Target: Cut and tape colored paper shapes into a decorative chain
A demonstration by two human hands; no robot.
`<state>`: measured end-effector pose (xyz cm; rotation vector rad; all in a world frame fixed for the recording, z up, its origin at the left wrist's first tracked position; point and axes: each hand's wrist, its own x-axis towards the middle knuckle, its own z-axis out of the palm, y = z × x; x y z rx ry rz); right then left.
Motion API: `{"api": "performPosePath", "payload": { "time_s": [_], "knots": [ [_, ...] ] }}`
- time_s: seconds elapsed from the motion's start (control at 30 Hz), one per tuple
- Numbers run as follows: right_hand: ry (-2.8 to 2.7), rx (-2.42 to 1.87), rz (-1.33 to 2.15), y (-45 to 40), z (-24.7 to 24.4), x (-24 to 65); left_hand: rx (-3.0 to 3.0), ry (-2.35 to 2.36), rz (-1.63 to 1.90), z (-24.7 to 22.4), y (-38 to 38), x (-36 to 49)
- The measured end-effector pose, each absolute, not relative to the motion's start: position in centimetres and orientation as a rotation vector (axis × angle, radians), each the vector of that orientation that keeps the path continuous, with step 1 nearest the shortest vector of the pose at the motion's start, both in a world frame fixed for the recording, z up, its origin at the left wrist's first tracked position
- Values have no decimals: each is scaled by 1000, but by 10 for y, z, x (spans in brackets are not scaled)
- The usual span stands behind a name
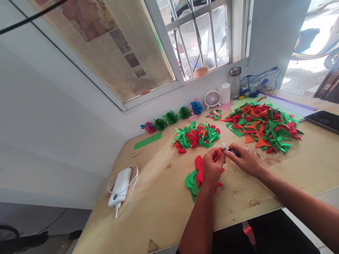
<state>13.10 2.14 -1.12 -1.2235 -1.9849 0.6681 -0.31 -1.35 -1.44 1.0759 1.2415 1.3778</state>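
My left hand point(212, 164) is closed, pinching a red-orange paper piece point(218, 154) between thumb and fingers. My right hand point(245, 158) wraps round a small hand tool point(234, 152) with a silver head and dark handles; its exact kind is too small to tell. The tool's head is right at the paper piece. Under and beside my left wrist lies a loose pile of rounded red and green paper cutouts point(194, 181), partly hidden by the forearm. Beyond my hands sits a heap of red, green and orange cutouts with white marks point(196, 135).
Paper scraps point(265, 127) are heaped at the right, near a phone point(324, 120). A white power bank point(120, 187) with cable lies left. Along the wall stand folded paper figures point(171, 117), a small fan point(212, 98), a glass bottle point(235, 83) and a clear pouch point(261, 82).
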Motion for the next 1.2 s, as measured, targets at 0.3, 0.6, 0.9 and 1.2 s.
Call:
{"api": "performPosePath", "payload": {
  "time_s": [0.3, 0.6, 0.9, 1.2],
  "knots": [
    [-1993, -1229, 658, 23, -16, 132, 1094, 1253, 1367, -18, -13, -3],
    [-1990, -1235, 627, 22, -13, 131, 1118, 1278, 1367, -18, -12, -2],
    [-1958, -1278, 595, 22, -16, 131, 1165, 1239, 1456, -17, -12, 1],
    [-1945, -1340, 487, 25, -19, 134, 1252, 1458, 1583, -15, -12, -2]
  ]
}}
